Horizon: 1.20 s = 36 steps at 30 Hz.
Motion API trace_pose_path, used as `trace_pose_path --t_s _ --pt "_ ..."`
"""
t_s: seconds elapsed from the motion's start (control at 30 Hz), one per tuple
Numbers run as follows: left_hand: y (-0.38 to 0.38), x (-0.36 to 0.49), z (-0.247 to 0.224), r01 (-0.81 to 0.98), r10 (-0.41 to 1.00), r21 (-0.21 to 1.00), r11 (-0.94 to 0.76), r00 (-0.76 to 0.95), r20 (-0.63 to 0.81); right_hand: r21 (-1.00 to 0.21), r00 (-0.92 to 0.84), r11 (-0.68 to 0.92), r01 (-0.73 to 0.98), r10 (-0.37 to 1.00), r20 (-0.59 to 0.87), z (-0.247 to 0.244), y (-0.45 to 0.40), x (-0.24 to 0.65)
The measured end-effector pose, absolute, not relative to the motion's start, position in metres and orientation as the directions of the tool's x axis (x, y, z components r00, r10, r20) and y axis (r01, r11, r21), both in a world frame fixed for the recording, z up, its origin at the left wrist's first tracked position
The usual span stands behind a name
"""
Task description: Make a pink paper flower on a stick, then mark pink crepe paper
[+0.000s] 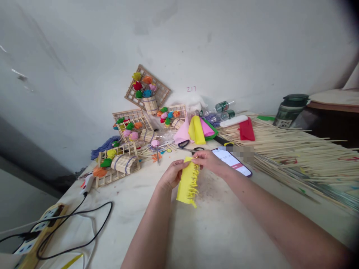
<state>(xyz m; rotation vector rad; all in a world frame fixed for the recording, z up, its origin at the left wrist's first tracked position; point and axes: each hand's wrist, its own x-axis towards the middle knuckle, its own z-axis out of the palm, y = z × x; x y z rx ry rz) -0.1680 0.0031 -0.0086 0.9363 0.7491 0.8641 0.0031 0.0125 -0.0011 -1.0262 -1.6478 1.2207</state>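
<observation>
A strip of yellow crepe paper hangs between my two hands above the table, its right edge cut into a curled fringe. My left hand pinches the upper left part of the strip. At the top right corner, the fingertips of my right hand are closed on the same paper, next to the fringe. Just beyond my hands lie scissors with dark handles. A phone with a lit screen rests right of my right hand, partly behind the forearm.
Bamboo lattice frames with paper flowers stand at the left and back. Folded crepe paper lies behind the scissors. Many thin sticks cover the right side, near a dark green bottle. A power strip with cables sits front left.
</observation>
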Motion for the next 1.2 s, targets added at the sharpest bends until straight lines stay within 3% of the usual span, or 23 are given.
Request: trace_pose_path --t_s 0.17,0.37,0.77,1.2 --pt "0.005 -0.17 -0.015 -0.281 0.902 0.922 0.265 0.41 -0.134 -0.974 -0.347 0.175 0.145 0.931 0.115 -0.001 0.011 0.005" --pt "0.007 -0.17 -0.022 -0.322 0.916 0.91 0.26 0.381 -0.127 -0.987 -0.234 0.093 0.129 0.97 0.061 -0.005 0.013 0.003" --pt "0.008 -0.163 -0.028 -0.289 0.88 0.903 0.317 0.444 -0.167 -0.979 -0.253 0.151 0.136 0.961 0.113 -0.009 0.009 -0.001" --pt "0.006 -0.163 -0.028 -0.274 0.87 0.905 0.325 0.461 -0.173 -0.993 -0.278 0.102 0.066 0.957 0.079 -0.006 0.008 0.001"
